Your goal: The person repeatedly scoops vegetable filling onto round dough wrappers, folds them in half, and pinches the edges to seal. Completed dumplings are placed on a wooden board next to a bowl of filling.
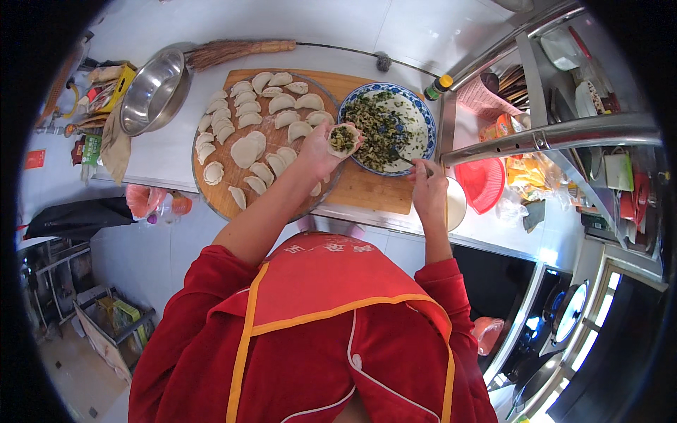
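Observation:
In my left hand (320, 150) lies a round dumpling wrapper (335, 150) cupped around green chopped filling (342, 138). That hand is above the right side of a round floured board (217, 198), close to the bowl's left rim. My right hand (427, 182) grips the handle of a metal spoon (406, 158), whose head is down in the filling. The blue-and-white bowl (427, 113) holds chopped greens mixture (378, 124), mostly heaped to the left. Several folded dumplings (248, 108) rest in rows on the board. Flat wrappers (246, 152) overlap near its middle.
A rectangular wooden board (375, 193) lies under the bowl. Right of it are a white round container (456, 203), a red plastic basket (481, 182) and a steel rack rail (550, 138). A yellow-capped bottle (439, 87) stands behind. Leftward are a steel basin (153, 92) and a straw broom (238, 52).

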Action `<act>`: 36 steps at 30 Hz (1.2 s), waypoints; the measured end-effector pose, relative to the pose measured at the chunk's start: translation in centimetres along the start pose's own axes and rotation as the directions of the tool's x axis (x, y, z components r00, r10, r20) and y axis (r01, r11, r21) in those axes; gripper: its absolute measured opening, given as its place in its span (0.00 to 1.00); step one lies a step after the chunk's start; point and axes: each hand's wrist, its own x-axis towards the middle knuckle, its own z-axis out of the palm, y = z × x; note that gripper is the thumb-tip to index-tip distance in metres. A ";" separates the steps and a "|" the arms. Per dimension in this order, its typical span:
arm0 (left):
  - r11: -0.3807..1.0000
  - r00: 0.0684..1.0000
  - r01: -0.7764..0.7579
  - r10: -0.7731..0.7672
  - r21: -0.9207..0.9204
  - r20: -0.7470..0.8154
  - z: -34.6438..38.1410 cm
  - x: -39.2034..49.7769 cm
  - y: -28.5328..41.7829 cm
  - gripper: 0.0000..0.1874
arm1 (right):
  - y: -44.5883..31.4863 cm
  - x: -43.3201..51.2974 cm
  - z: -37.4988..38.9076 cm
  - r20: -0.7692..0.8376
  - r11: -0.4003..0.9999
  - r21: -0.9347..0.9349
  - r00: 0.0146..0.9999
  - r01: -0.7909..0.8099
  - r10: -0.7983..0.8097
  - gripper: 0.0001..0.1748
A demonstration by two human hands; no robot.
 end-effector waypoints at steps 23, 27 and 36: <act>0.999 0.996 -0.030 0.031 -0.015 0.086 3.9 1.3 -2.5 0.28 | -4.9 -2.9 0.2 -0.076 0.963 0.166 0.977 0.211 -0.201 0.15; 0.999 0.997 0.033 -0.032 -0.018 0.063 5.3 2.0 -2.8 0.28 | -3.2 -3.8 1.6 0.225 0.554 -0.365 0.648 0.748 -0.727 0.21; 0.996 0.997 0.061 -0.059 -0.063 0.045 4.6 3.5 -3.3 0.31 | -3.0 -4.0 0.9 0.239 0.567 -0.361 0.661 0.740 -0.711 0.24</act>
